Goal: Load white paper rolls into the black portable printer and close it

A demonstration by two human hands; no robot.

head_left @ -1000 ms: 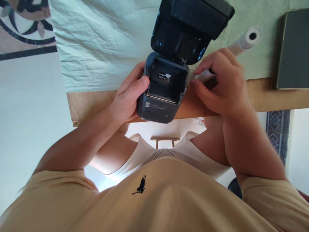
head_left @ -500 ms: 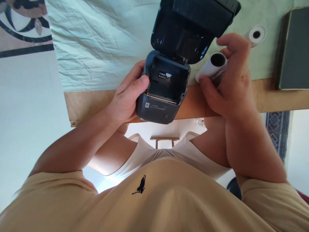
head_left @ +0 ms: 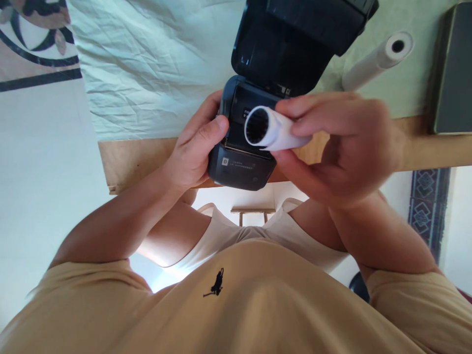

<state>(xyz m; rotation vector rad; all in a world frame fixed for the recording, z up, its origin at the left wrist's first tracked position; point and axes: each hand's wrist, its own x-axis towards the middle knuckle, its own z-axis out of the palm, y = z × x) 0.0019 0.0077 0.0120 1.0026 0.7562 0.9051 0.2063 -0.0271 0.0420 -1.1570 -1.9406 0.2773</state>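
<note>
A small dark label printer [head_left: 239, 169] is tilted towards me at the table's front edge, its black lid [head_left: 283, 46] swung up and back. My left hand [head_left: 201, 142] grips its left side, thumb on the rim of the paper bay. Pinched in my right hand [head_left: 339, 142] is a white paper roll [head_left: 282, 132] with a wide dark core. It lies slanted over the right part of the bay and hides much of the inside. Whether the roll touches the printer I cannot tell.
Another white roll [head_left: 379, 59], with a narrower core, lies on the pale green cloth [head_left: 155, 64] behind my right hand. A dark flat box [head_left: 455, 69] is at the far right. The wooden table edge [head_left: 136, 162] runs in front of my legs.
My right hand has carried the wide-core roll leftwards from the table's right side to over the printer's bay. The other roll now shows more fully. My left hand and the printer stay nearly still.
</note>
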